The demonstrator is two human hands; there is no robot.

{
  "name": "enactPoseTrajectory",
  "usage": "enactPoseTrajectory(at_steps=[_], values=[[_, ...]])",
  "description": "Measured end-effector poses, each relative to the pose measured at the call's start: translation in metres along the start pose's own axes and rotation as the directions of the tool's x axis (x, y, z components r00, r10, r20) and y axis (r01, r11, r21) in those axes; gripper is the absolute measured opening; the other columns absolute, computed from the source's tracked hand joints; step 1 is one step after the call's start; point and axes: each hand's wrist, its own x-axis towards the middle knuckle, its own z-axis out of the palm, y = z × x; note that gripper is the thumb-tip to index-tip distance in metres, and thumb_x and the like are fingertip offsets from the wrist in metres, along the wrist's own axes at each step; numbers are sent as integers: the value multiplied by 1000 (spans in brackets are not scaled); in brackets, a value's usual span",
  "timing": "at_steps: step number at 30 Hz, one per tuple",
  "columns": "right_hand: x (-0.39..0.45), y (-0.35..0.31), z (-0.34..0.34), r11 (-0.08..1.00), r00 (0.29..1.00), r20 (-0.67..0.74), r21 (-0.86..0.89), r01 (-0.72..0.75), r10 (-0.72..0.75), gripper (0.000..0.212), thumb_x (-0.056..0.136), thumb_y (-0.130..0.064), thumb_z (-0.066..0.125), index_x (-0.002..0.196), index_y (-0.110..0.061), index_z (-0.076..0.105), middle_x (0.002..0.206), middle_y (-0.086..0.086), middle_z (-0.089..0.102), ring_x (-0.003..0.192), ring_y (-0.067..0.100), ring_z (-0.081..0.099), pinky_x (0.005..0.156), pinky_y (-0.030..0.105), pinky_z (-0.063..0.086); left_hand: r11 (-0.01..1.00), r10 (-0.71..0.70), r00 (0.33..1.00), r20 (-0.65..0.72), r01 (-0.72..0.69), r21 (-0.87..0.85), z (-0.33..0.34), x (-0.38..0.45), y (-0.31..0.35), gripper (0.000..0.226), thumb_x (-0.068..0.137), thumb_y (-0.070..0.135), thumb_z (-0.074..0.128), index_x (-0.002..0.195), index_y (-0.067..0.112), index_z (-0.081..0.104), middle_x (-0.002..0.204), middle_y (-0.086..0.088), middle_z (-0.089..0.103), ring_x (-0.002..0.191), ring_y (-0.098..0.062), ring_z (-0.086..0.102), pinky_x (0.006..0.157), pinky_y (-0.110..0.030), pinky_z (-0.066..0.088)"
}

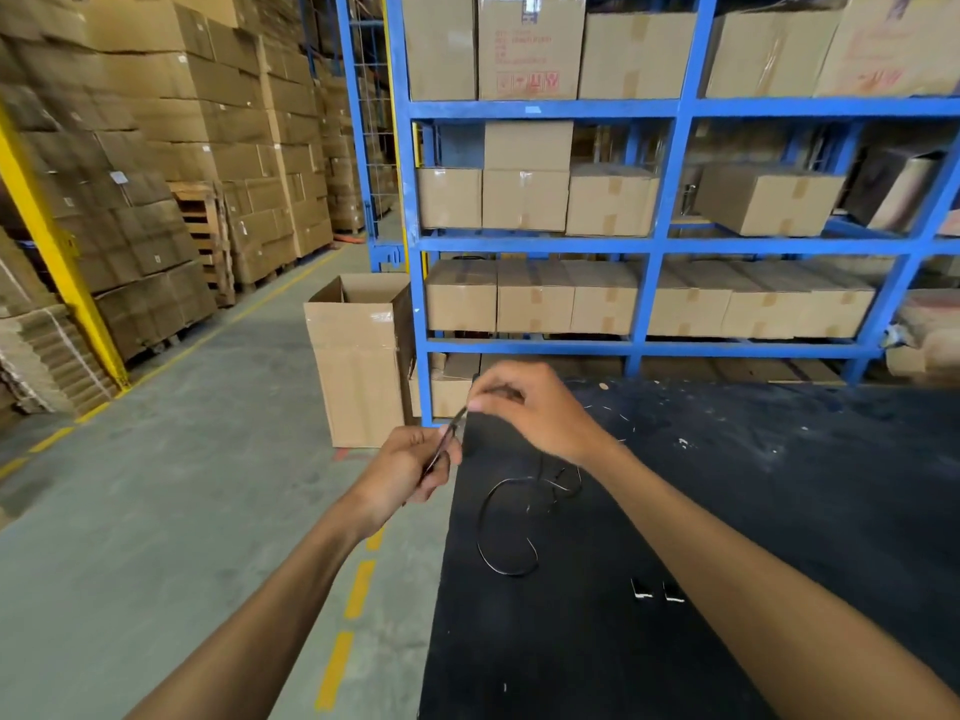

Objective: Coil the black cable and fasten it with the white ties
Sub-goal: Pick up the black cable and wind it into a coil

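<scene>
- Black cable [506, 527] lay looped on table [727, 511] below my right hand [530, 407].
- Both hands pinched its end; left hand [410, 467] just beside right.
- White ties [657, 592] lay nearer me.

Your right hand [524, 407] hides part of the black cable [506, 527] — white ties [657, 595] too small to make out.

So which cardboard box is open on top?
The tall brown cardboard box standing on the floor beside the blue metal rack; the boxes on the shelves are taped shut.
</scene>
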Motion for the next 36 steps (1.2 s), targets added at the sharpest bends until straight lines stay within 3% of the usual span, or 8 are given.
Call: enactPoseTrajectory(at_steps=[5,10,13,17,22,28,33,36], values=[[19,29,-5,994,979,-169,42,-105,111,13,97,-14,60,101,-15,72,86,-17,67,80,-12,62,72,9,48,844,44,997,69,0,-537,-4,-6,18,38,95,36,42,63,17,49,50,9,24,44,-9,12,37,-20,16],[-12,58,43,964,953,175,60,-260,246,25,104,-15,48,96,-4,70,62,-8,47,58,4,44,62,18,38,693,242,970,-19,-186,-696,-5,11,46,41,104,32,33,100,12,68,64,5,22,51,-9,23,49,-20,35],[-33,47,65,969,935,315,131,-212,162,29,106,-26,45,99,-8,67,60,-8,41,55,4,39,58,19,35,777,287,927,-240,-372,-509,-8,30,55,37,105,27,33,118,10,62,63,8,33,50,-6,30,49,-19,37],[-31,22,59,991,929,371,119,-65,16,28,105,-33,45,107,-13,64,62,-17,42,56,1,39,56,13,35,909,369,781,-503,-417,19,-15,47,42,27,104,21,41,103,16,68,64,1,56,48,-8,37,47,-19,34],[6,11,12,997,980,185,43,68,-75,22,104,-20,50,87,-19,64,73,-23,61,67,-4,55,64,9,39,904,247,944,-217,-144,403,-17,39,14,38,102,23,45,74,26,70,56,-9,60,40,-20,50,46,-24,43],[57,46,-24,999,1000,-7,-29,18,-18,19,99,-26,56,90,-19,71,74,-20,63,69,-4,57,64,10,43,970,-58,991,-119,28,-242,-7,34,33,45,97,26,40,56,18,55,43,7,26,38,-6,14,34,-18,11],[36,68,20,992,962,246,14,-129,121,32,105,-19,45,91,-4,70,59,-14,51,55,-2,45,63,17,38,764,225,950,-216,-310,-565,-13,44,68,26,95,31,45,93,13,63,56,8,28,47,-9,14,44,-21,13],[12,54,47,996,882,469,64,-69,31,34,106,-23,43,93,-6,68,60,-1,40,52,6,36,56,23,33,752,324,875,-359,-469,-464,-24,60,78,31,100,24,42,105,13,71,66,7,53,53,-5,39,50,-18,33]])
